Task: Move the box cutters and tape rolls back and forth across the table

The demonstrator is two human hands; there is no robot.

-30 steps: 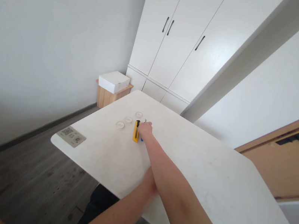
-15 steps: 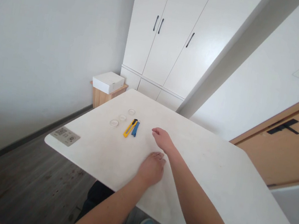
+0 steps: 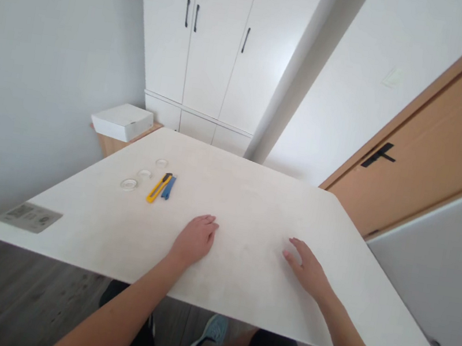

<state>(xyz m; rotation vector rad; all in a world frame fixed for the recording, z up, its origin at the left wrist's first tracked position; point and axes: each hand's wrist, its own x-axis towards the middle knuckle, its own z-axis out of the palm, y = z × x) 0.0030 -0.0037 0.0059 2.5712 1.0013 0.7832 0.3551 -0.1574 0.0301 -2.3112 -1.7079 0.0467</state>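
My left hand [image 3: 195, 238] lies flat on the white table [image 3: 253, 200], fingers stretched forward, holding nothing. My right hand [image 3: 306, 268] rests palm down to its right, fingers spread, also empty. A yellow utility knife [image 3: 158, 187] lies farther back on the left of the table, with a smaller blue cutter [image 3: 168, 186] touching its right side. Three small clear round lids [image 3: 144, 173] sit in a diagonal row just left of the knives. Both hands are well apart from these things.
A grey label card [image 3: 29, 216] lies near the table's front left corner. A white box [image 3: 122, 121] sits on a low wooden stand beyond the table. White cupboards [image 3: 208, 41] stand at the back, and a wooden door [image 3: 430, 134] is at the right.
My right hand let go of the knives and drew back to the right to rest flat on the table. The view swung right, and the left hand stayed flat.
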